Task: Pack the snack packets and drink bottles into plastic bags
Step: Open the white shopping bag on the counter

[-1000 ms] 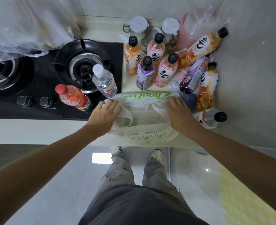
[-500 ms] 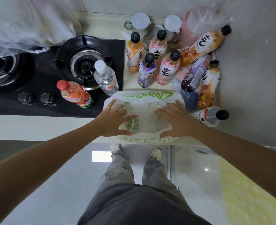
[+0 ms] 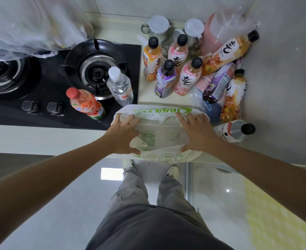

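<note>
Left hand (image 3: pixel 124 135) and right hand (image 3: pixel 198 135), fingers spread, press flat a white plastic bag (image 3: pixel 163 138) with illegible green lettering.

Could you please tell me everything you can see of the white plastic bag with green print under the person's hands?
The white plastic bag looks thin and crinkled, printed with green lettering, a green code square and a row of small boxes. It lies flat at the counter's front edge, its near edge overhanging slightly. The left hand and right hand rest on it, fingers spread. Nothing visibly sits inside yet.
</note>
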`<state>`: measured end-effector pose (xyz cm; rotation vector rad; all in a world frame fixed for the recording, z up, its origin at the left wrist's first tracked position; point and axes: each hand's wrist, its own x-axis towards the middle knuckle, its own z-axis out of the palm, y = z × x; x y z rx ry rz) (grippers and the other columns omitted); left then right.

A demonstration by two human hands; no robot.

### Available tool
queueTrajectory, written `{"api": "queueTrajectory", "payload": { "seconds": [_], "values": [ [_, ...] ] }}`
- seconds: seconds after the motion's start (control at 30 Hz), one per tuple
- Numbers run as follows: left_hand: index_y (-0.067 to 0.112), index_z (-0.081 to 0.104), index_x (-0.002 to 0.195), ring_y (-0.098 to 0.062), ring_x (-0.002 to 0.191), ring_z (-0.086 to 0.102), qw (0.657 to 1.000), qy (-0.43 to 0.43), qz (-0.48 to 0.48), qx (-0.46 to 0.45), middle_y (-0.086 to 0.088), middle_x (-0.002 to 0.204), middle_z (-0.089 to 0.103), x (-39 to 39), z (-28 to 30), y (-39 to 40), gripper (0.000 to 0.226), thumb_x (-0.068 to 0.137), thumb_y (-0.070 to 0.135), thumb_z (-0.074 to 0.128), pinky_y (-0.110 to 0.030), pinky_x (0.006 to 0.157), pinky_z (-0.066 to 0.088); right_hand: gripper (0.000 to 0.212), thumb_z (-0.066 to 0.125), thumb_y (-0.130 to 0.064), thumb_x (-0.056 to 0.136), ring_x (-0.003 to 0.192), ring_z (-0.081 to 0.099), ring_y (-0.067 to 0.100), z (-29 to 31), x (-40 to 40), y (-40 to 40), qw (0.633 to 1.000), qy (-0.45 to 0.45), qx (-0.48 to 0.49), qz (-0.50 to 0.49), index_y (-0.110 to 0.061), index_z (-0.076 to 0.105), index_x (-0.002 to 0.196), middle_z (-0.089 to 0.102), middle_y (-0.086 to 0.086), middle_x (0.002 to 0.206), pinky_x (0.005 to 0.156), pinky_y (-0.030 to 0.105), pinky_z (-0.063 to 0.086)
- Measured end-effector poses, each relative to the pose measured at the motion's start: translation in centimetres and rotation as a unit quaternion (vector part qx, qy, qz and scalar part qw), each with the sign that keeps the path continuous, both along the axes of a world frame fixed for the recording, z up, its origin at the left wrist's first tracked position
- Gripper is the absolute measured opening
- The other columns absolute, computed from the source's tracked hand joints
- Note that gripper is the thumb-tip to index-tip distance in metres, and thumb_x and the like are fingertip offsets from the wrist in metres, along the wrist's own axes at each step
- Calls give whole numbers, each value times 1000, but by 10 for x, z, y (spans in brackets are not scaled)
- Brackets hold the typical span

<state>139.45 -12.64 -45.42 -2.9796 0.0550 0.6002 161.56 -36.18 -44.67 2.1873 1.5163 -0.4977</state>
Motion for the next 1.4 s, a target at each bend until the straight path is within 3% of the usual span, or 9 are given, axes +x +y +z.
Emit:
{"api": "queueTrajectory", "payload": {
  "seconds": [0.27, 0.4, 0.67, 0.8, 0.93, 1.07, 1.17, 1.27, 1.4],
  "values": [
    [21, 79, 96, -25, 139, 31, 997, 11, 77, -8, -3, 142, 47, -5, 11, 2, 77, 71, 89, 53, -57, 113, 28, 155, 80, -86, 43, 132, 36, 40, 2, 7, -7, 999, 22, 21, -39, -32, -4, 161, 23, 9, 155, 100, 60, 47],
    [15, 79, 78, -28, 114, 50, 996, -30, 82, -18, -5, 108, 62, -12, 7, 7, 82, 79, 88, 40, -53, 106, 37, 138, 75, -89, 46, 126, 43, 40, 2, 6, -4, 999, 18, -3, -37, -35, 11, 156, 33, 9, 142, 100, 59, 46],
    [6, 73, 65, -36, 94, 58, 992, -71, 99, -33, -12, 84, 62, -16, 11, 15, 15, 75, 17, 76, -47, 92, 49, 85, 30, -90, 83, 121, 52, 35, 9, 13, 1, 1000, 4, -1, -4, -28, 60, 133, 51, 6, 128, 115, 61, 27],
    [9, 60, 105, -29, 93, 54, 995, -38, 89, -25, -8, 92, 58, -14, 13, 16, 43, 64, 4, 70, -40, 90, 47, 79, 20, -66, 102, 102, 57, 33, 10, 9, -4, 995, -24, 90, 29, -12, 77, 95, 66, 7, 102, 107, 57, 35],
    [15, 57, 128, -30, 110, 52, 997, -60, 36, -27, -9, 117, 56, -12, 10, 17, 67, 64, 1, 73, -42, 94, 45, 19, 62, -16, 94, 110, 51, 29, 9, 3, 0, 983, -5, 159, 95, -15, 63, 113, 60, 5, 118, 96, 46, 42],
    [28, 47, 149, -31, 149, 28, 999, -24, 4, -27, -5, 159, 36, -8, 14, 18, 81, 75, 3, 69, -49, 123, 20, 82, 59, 19, 66, 134, 45, 32, 9, 1, 5, 976, 88, 135, 148, -21, 58, 137, 53, 1, 149, 108, 53, 42],
    [32, 31, 158, -28, 157, 3, 999, 31, 18, 5, -1, 169, 11, -9, 15, 18, 76, 89, 10, 56, -50, 126, -2, 82, 58, 11, 79, 142, 42, 29, 9, 3, 1, 981, 118, 80, 131, -30, 49, 150, 55, -8, 150, 115, 61, 32],
    [31, 54, 144, -31, 154, 15, 999, 8, 43, -8, -4, 165, 26, -12, 15, 15, 52, 93, 22, 53, -55, 125, 8, 44, 47, -27, 105, 136, 50, 28, 6, 2, -2, 988, 122, 66, 72, -30, 47, 149, 70, -4, 127, 119, 65, 19],
    [21, 63, 131, -32, 147, 24, 997, 17, 73, 25, -7, 153, 38, -9, 17, 11, 59, 96, 63, 42, -54, 123, 13, 71, 39, -70, 97, 130, 48, 29, 9, 3, 3, 996, 70, 8, 49, -25, 37, 152, 65, 0, 133, 117, 58, 24]
  ]
}}
